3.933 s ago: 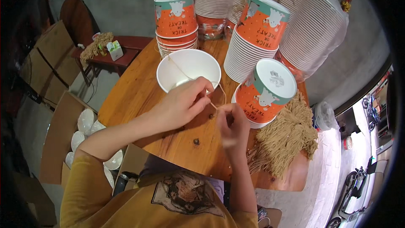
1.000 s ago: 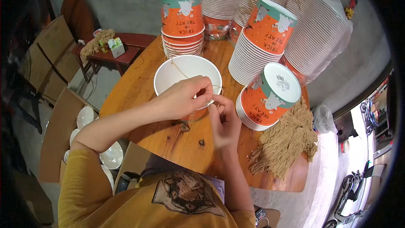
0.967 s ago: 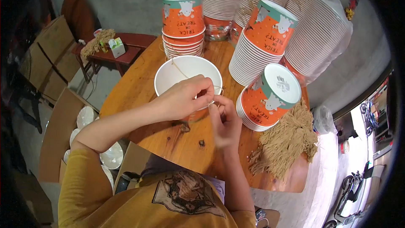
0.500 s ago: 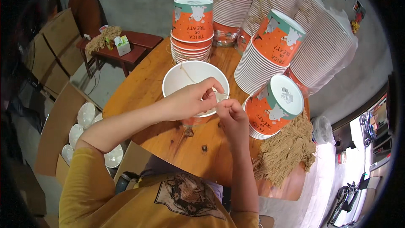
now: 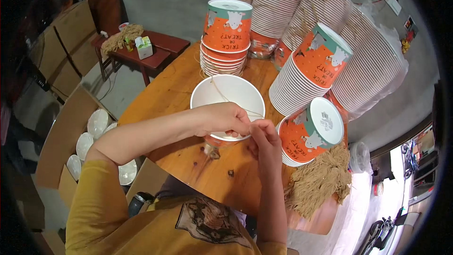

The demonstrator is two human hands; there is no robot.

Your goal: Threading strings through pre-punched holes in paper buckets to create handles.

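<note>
An open paper bucket (image 5: 222, 90), white inside and orange outside, stands upright on the wooden table before me. A thin tan string (image 5: 220, 93) runs from its far rim across the inside toward its right rim. Over the near right of the mouth, my left hand (image 5: 230, 119) is closed, pinching the string. My right hand (image 5: 265, 138) meets it fingertip to fingertip at the right rim, also closed in a pinch. Fingers cover the string's end, so how it lies there is hidden. A bundle of tan strings (image 5: 321, 182) lies right of my right hand.
Upside-down orange buckets stand stacked behind (image 5: 226, 28) and right (image 5: 309, 82), with another stack (image 5: 306, 137) beside my right hand. Tall plastic-wrapped stacks (image 5: 368, 61) rise farther back. A carton (image 5: 75, 127) holding several buckets sits left, near a low red bench (image 5: 163, 42).
My hands have drawn together at the right rim, and the small string loop seen between their fingers is now covered. The whole view has shifted slightly, with the bucket appearing farther right and lower.
</note>
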